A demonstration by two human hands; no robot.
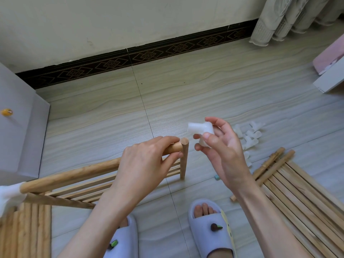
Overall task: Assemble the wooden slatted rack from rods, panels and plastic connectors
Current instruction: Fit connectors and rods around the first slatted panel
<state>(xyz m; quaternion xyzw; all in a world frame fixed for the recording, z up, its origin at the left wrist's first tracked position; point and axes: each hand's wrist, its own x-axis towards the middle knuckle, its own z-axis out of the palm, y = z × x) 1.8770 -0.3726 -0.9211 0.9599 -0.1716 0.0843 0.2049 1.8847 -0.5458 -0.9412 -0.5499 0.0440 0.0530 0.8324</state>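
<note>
My left hand (147, 159) grips the free end of a thick wooden rod (70, 175) that runs left to a white plastic connector (9, 190). Just past that end stands an upright rod (184, 159), joined to a slatted panel (96, 187) below. My right hand (221, 148) pinches a white plastic connector (200, 128) a little above and to the right of the two rod ends, apart from them.
A pile of several white connectors (248, 135) lies on the tiled floor to the right. A slatted panel with loose rods (290, 187) lies at the right, more rods (28, 229) at bottom left. A grey box (18, 127) stands left. My slippered feet (210, 226) are below.
</note>
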